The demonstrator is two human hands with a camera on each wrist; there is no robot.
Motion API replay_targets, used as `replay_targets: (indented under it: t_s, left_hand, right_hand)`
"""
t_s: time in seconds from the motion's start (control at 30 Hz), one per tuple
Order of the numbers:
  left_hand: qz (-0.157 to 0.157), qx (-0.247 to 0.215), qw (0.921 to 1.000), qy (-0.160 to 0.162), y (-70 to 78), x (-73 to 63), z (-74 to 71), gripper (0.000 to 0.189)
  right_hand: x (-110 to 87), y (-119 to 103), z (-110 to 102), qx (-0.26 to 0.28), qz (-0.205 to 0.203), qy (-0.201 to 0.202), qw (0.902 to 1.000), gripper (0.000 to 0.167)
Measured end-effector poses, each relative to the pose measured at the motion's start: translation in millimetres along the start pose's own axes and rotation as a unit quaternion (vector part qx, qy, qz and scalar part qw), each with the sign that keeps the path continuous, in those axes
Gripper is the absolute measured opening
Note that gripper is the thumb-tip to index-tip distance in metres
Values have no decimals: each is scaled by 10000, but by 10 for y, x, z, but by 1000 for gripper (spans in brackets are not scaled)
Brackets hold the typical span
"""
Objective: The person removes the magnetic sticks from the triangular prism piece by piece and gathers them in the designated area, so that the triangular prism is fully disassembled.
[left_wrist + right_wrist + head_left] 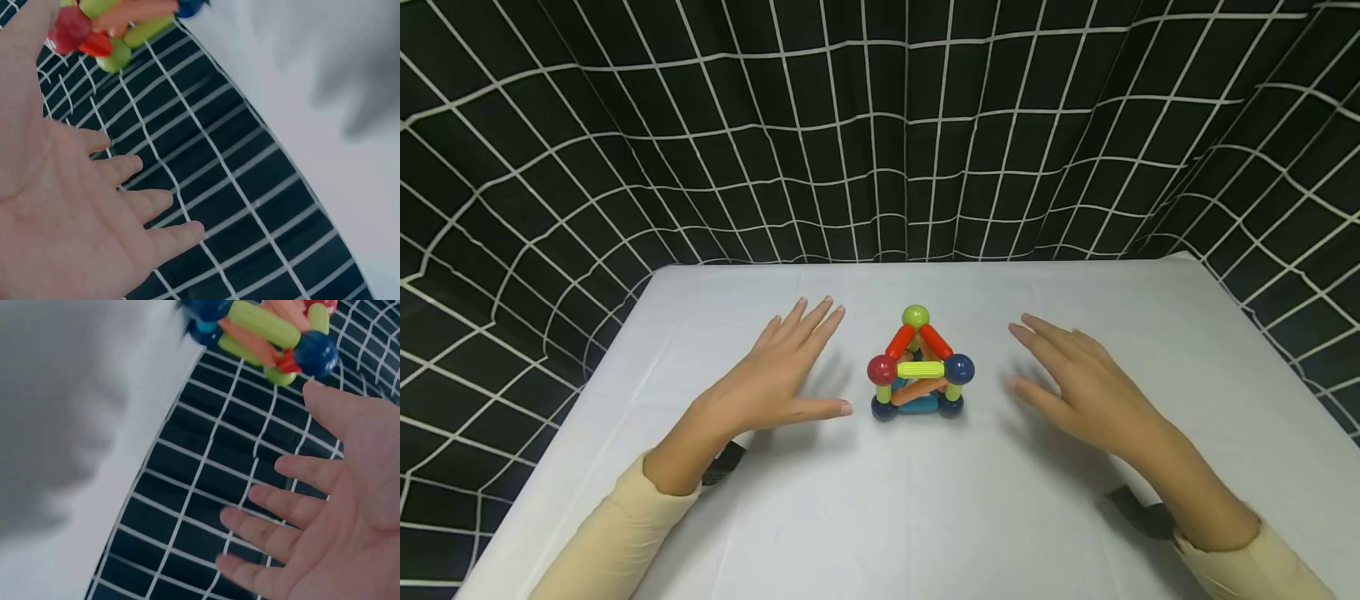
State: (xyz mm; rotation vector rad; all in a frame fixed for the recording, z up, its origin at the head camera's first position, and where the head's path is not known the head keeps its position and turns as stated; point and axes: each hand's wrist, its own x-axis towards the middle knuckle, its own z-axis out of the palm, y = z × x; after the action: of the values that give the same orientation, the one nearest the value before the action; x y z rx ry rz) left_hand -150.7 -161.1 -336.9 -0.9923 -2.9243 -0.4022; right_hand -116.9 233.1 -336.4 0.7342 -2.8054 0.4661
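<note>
A small frame built of coloured rods and balls (921,371) stands on the white table between both hands. Its top is a lime-green ball (915,315) with red rods sloping down to a red ball (882,370) and a dark blue ball (959,369). Orange, blue and yellow-green rods join the lower part. To its left, my left hand (782,375) is spread, thumb pointing at the frame without touching it. On the other side my right hand (1075,383) hovers with extended fingers, holding nothing. Both palms and fingers (165,240) (269,534) show bare in the wrist views.
A white cloth covers the table (917,517). Black curtain with a white grid (850,125) surrounds the back and sides. Dark straps (724,463) sit at both wrists, below light sleeves (617,533).
</note>
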Motion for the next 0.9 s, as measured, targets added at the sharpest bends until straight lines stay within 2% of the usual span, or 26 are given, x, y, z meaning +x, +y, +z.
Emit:
replay_targets:
  t_s: [0.13,0.23,0.47,0.63,0.9]
  left_hand:
    - [318,-295,9989,187,65,128,43,108]
    - [463,-565,9971,207,119,214,71,105]
    - [547,-970,9937,120,237,365,151,107]
    - [647,-1146,9911,174,304,447,205,106]
    - [460,-1551,9868,86,405,548,284,98]
  right_hand:
    - [97,-119,31,173,-158,248,9994,56]
    - [163,-208,67,275,-288,292,9988,50]
    - [286,-383,149,599,-734,233,9952,43]
    - [351,-460,199,666,-980,392,9922,41]
    - [403,-549,297,511,-1055,615,9912,28]
